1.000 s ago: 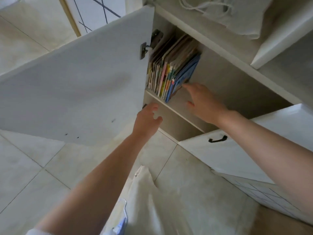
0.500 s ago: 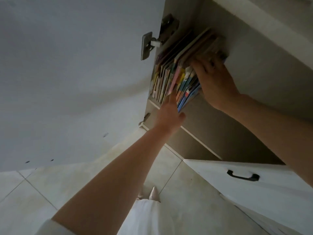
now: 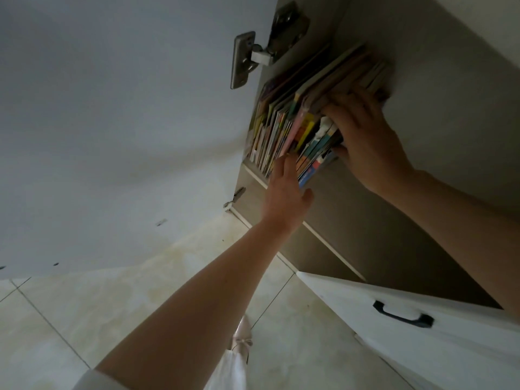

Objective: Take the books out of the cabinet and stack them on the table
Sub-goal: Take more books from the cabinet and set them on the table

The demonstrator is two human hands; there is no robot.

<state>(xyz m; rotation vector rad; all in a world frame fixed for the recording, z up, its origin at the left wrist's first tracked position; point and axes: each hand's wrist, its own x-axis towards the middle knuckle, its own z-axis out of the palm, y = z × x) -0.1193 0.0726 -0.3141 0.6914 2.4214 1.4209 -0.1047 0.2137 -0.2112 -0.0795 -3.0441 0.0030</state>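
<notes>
A row of thin, colourful books (image 3: 292,128) stands on the upper shelf (image 3: 254,175) of the open cabinet, leaning left. My right hand (image 3: 365,136) lies flat against the right side of the row, fingers over the top of the rightmost books and thumb under them. My left hand (image 3: 285,190) reaches up from below, its fingers pressed between the spines at the row's lower front edge. No book has left the shelf. The table is out of view.
The white cabinet door (image 3: 112,122) stands wide open on the left, with a metal hinge (image 3: 244,59) at its edge. A second white door with a black handle (image 3: 402,315) hangs open at lower right. Below lie beige floor tiles (image 3: 84,319) and my shoe (image 3: 242,332).
Both hands went from hovering near the shelf to pressing on the books. The view moved closer and lower. In the last half second the hands barely shifted.
</notes>
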